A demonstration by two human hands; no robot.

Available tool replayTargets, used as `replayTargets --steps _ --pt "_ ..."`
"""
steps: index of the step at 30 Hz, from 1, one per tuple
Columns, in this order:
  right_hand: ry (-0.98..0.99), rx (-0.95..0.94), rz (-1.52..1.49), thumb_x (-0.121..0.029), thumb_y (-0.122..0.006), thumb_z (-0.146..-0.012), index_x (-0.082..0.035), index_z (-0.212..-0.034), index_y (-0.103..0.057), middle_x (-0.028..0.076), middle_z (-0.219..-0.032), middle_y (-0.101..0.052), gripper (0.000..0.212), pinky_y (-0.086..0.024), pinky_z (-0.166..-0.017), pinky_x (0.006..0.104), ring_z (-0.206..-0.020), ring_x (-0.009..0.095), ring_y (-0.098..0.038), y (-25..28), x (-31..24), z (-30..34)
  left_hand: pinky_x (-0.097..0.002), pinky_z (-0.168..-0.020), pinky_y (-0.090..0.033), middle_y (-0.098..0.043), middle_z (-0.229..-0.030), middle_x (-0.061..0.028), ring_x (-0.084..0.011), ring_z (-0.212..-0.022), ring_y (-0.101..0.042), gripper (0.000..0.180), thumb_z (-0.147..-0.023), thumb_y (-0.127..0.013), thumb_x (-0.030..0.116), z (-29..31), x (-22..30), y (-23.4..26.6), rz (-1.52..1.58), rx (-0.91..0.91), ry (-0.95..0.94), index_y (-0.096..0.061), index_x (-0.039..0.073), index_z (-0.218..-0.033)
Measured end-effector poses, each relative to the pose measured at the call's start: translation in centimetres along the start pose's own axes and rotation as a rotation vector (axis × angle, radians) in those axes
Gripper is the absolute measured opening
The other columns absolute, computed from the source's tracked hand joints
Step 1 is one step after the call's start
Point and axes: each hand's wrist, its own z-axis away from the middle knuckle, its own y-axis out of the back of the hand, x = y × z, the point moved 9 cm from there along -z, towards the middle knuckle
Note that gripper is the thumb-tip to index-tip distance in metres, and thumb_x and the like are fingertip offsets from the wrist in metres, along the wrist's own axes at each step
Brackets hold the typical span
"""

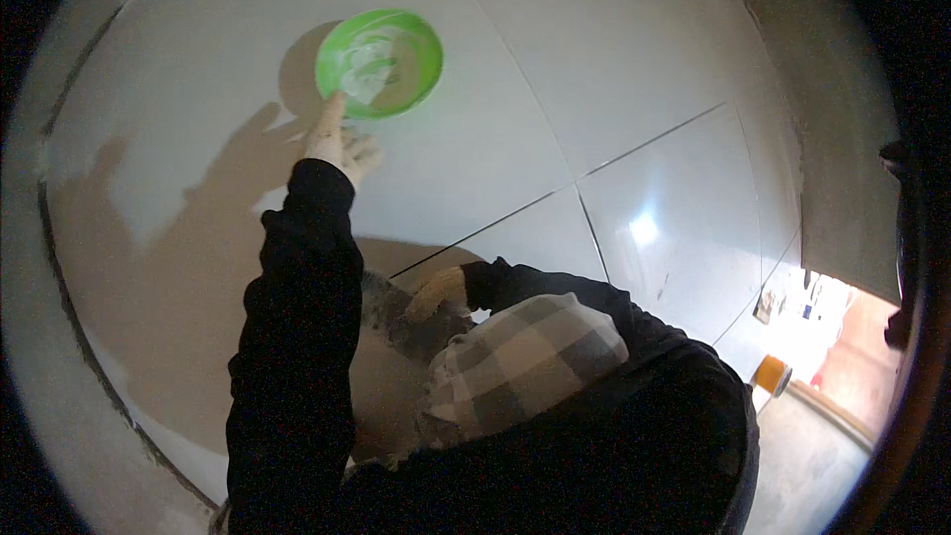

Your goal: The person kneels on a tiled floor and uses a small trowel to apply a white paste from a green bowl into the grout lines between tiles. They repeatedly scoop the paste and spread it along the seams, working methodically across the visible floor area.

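Note:
A shallow green bowl (428,59) sits on the pale tiled floor, its inside smeared with a white, pasty substance. My left hand (340,144) reaches to its near left edge. The thumb or a finger lies at the rim, while the other fingers are spread below it, apart from the bowl and slightly blurred. Close to my body, my right hand (438,292) rests low against a dark grey, dusty-looking fabric (391,312); its fingers are bent down and partly hidden. Beside it, checked grey-and-white cloth (525,347) covers my lap or knee.
Large tiles (555,89) with dark joints stretch under the bowl. A wall edge (84,352) curves along the left. At the right, a grey panel (847,178) stands beside a brightly lit opening with small objects and an orange cylindrical item (770,374).

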Motion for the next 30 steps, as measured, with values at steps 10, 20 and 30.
replayTargets --steps 10,20,30 --pt "-0.202 0.295 0.105 -0.007 -0.063 -0.087 -0.009 -0.130 -0.053 0.013 -0.134 -0.052 0.045 -0.043 -0.103 0.0394 -0.124 0.027 -0.051 0.9 -3.0 1.6 -0.0537 -0.107 -0.038 -0.041 -0.128 -0.0203 -0.0372 -0.125 -0.042 0.053 -0.084 -0.063 0.010 -2.7 3.4 -3.5 0.199 -0.254 -0.087 -0.036 0.000 -0.128" --pt "-0.112 0.543 -1.035 -0.026 -0.062 -0.088 -0.004 -0.138 -0.040 0.019 -0.130 -0.053 0.059 -0.045 -0.100 0.0409 -0.118 0.028 -0.054 5.5 -6.9 1.2 -0.0411 -0.104 -0.041 -0.049 -0.131 -0.0151 -0.0275 -0.121 -0.049 0.037 -0.091 -0.050 0.011 5.7 13.4 5.7 0.062 -0.219 -0.302 -0.045 -0.002 -0.126" --pt "-0.249 0.543 -0.466 -0.061 -0.060 -0.080 0.000 -0.137 -0.036 0.026 -0.123 -0.053 0.087 -0.048 -0.093 0.0495 -0.111 0.037 -0.057 1.0 -24.7 -5.1 -0.0338 -0.103 -0.042 -0.055 -0.131 -0.0086 -0.0201 -0.117 -0.054 0.039 -0.102 -0.040 0.029 25.6 19.1 32.3 -0.234 0.169 -0.784 -0.050 0.005 -0.131"
